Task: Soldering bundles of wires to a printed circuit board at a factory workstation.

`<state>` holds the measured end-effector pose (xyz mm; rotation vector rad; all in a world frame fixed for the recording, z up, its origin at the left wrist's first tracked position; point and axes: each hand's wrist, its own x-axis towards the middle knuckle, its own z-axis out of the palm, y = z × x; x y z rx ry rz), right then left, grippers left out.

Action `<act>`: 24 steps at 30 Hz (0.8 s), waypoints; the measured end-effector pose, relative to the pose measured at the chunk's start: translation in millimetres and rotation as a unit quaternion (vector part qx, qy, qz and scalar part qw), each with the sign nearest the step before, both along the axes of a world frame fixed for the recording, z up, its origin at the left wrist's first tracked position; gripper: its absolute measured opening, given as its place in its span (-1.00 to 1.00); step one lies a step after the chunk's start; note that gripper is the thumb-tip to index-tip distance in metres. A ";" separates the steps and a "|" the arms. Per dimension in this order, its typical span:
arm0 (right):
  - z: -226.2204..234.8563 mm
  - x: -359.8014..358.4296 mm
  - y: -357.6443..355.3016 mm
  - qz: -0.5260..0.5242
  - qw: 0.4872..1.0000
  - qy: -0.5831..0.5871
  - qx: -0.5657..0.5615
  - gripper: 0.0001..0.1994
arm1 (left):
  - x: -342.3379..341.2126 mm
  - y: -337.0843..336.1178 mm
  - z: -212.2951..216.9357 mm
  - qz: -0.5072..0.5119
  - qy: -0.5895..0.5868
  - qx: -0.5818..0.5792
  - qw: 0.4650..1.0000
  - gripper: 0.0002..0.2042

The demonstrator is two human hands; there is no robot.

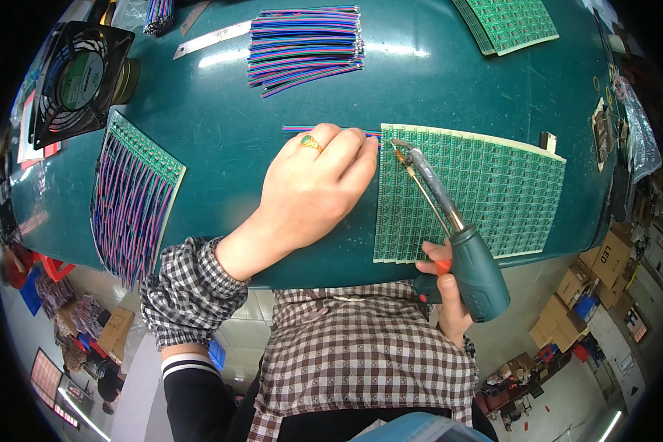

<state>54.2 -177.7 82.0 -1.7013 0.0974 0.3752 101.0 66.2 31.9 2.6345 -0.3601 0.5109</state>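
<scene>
My left hand (pixel 311 178), with a ring on one finger, is closed on a short multi-coloured ribbon wire (pixel 296 129). The wire's far end meets the left edge of a stack of green circuit board panels (pixel 486 188). My right hand (pixel 451 293) grips a dark green soldering gun (pixel 482 276) by its handle, one finger at the red trigger. The gun's tip and a thin feed tube beside it point at the panel's upper left corner, close to the wire end. My left fingertips are hidden behind the hand.
A pile of ribbon wires (pixel 306 48) lies at the back beside a steel ruler (pixel 212 40). On the left are a black fan (pixel 81 81) and a board with wires attached (pixel 147 151). More green panels (pixel 512 26) lie at the back right. The table's front edge (pixel 302 283) is near my apron.
</scene>
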 end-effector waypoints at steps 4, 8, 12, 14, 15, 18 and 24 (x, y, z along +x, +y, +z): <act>1.4 1.5 0.7 0.004 1.000 0.015 0.006 -0.42 | 1.4 2.6 -2.3 -0.009 -0.012 0.002 1.000 -0.71; 1.3 0.6 0.4 0.006 1.000 0.006 0.007 -0.44 | 1.6 2.8 -3.2 -0.017 -0.024 0.006 1.000 -0.72; 1.5 0.4 -0.6 0.009 1.000 0.015 0.008 -0.44 | 1.5 3.5 -1.6 -0.016 -0.028 0.015 0.999 -0.73; 1.2 0.6 -0.8 0.012 1.000 0.014 0.010 -0.43 | 0.3 3.1 0.0 -0.017 0.011 -0.007 1.000 -0.70; 1.1 0.6 -0.9 0.016 1.000 0.013 0.012 -0.42 | 0.9 3.4 0.0 -0.016 0.003 -0.013 1.000 -0.70; 1.1 0.7 -1.4 0.023 1.000 0.010 0.007 -0.40 | 2.0 4.4 -0.4 -0.014 0.005 -0.021 1.000 -0.72; 0.4 0.7 -1.1 0.026 1.000 0.002 0.004 -0.42 | 3.2 6.2 -2.8 -0.017 0.010 -0.050 0.999 -0.72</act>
